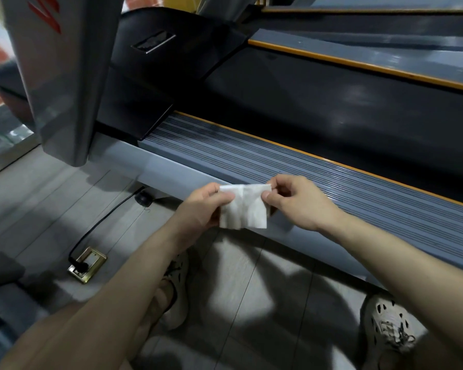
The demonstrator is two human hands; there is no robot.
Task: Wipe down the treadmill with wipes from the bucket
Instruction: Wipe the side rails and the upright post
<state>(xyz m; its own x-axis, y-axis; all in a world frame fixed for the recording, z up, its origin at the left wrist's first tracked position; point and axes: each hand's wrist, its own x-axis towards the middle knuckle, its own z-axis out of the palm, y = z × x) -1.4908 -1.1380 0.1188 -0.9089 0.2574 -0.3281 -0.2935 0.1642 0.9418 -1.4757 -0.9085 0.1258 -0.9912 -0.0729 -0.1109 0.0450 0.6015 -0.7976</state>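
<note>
The person stands beside the treadmill (332,102), facing its ribbed side rail (318,180), and holds a white wipe (243,209) up in front of the rail's near edge, not touching it. The left hand (202,206) pinches the wipe's upper left corner and the right hand (292,201) pinches the upper right corner, thumb and fingers of each closed on the sheet, so that it hangs stretched between them, unfolded but creased. The bucket is not in view, so where it sits relative to the rail cannot be told. A wipe is plainly out and in hand, which suggests the fetching step is done and the sheet is being spread ready for use. Whether any part of the treadmill has been wiped cannot be judged: the rail shows no clear wet streak, and the sheen on the black belt (372,84) beyond the rail could be only reflected light. The wiping itself appears to lie mostly ahead, with the rail the nearest surface. Left of the rail, a black cord (102,220) runs across the floor to a brass floor socket (87,264).
</note>
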